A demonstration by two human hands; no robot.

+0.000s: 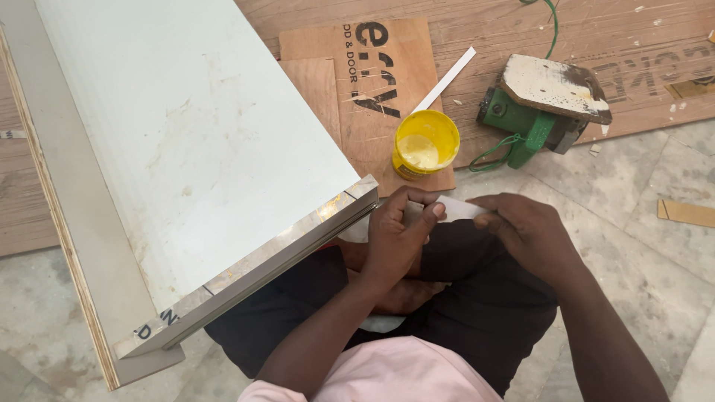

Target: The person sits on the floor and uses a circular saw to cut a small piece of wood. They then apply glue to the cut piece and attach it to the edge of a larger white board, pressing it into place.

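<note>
Fingers of both my left hand (398, 231) and right hand (521, 227) pinch the white strip (456, 208), its length spanning between them, beside the board's corner (365, 186).

1. The white strip (456, 208) pinched between my left hand (395, 234) and right hand (525, 231) looks thin, smooth and matt, perhaps laminate edging; I can't tell for sure.
2. The big panel (194, 134) beside me has a smooth, slightly glossy white laminate face, scuffed with dust, and a raw layered plywood edge.
3. The yellow tub (425, 143) is shiny plastic with pale, wet-looking glue inside.
4. The power tool (532, 119) has a green plastic body and a worn, paint-smeared base plate.
5. The floor (655, 179) is mottled, matt stone.
</note>
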